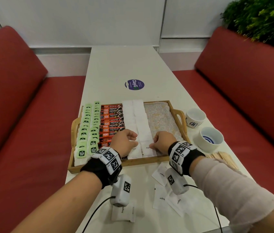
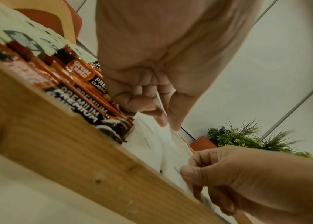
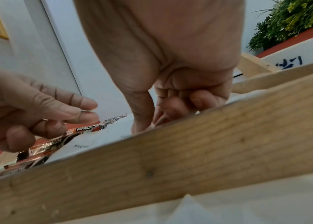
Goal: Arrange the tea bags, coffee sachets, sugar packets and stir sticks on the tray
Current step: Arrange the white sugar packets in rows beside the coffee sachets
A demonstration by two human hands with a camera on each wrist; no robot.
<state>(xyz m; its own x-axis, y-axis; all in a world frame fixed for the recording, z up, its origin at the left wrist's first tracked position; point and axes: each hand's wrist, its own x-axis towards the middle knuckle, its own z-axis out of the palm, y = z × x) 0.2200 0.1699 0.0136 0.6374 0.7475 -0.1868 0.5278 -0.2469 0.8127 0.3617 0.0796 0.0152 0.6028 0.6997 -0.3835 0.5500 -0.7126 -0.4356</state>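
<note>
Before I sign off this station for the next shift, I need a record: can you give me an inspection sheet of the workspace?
Surface: white table with a round purple sticker.
Job's things: wooden tray holds green tea bags, coffee sachets and two rows of sugar packets; its right section is bare. Stir sticks lie off the tray.
Clutter: loose sugar packets on the near table; two white cups.
Grippers: left hand pinches a thin white packet edge; right hand pinches the nearest sugar packet.
Cables: black leads from the wrist cameras.
Surroundings: red benches, green plant, white wall.
</note>
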